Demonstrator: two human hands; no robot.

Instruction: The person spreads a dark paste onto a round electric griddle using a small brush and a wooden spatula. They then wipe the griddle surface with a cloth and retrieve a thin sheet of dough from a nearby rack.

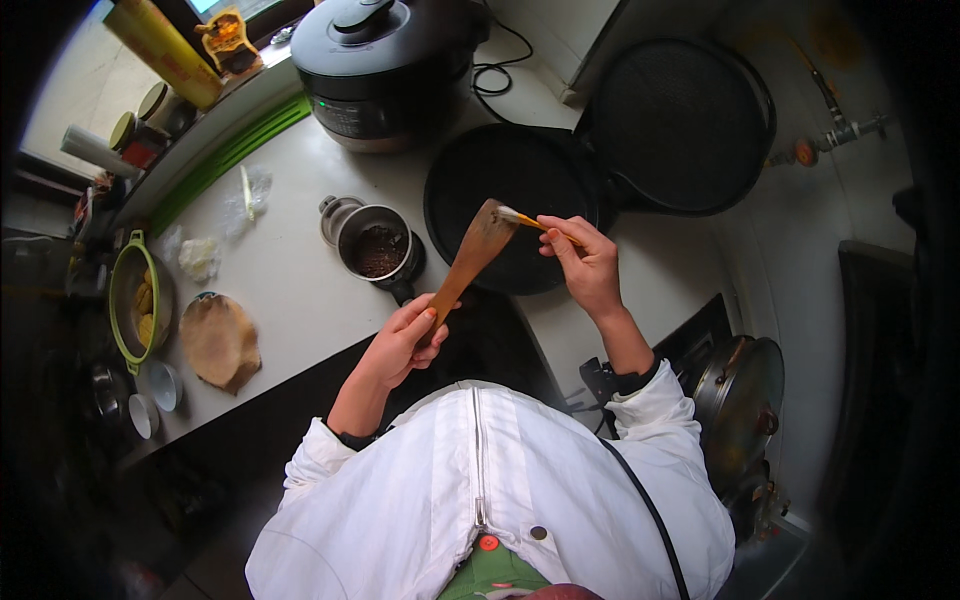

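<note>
My left hand [409, 337] grips the handle of a wooden spatula [474, 251], whose wide end is raised over an open black electric griddle [502, 172]. Dark residue marks that wide end. Between the thumb and fingers of my right hand [585, 259] is a small brush [529, 220] with an orange handle, its pale bristles against the spatula's wide end. Left of the griddle stands a metal grinder cup [373, 241] with dark brown, coarse bits inside. A round metal lid [339, 217] lies beside the cup.
Behind stands a black electric pressure cooker [382, 82]; the griddle's raised lid [671, 124] is at the right. Leftward are a round brown item [219, 337], a green-rimmed basket [154, 300] with yellowish pieces, small bowls [165, 386] and plastic bags [199, 259]. Lidded pots [739, 405] stand at right.
</note>
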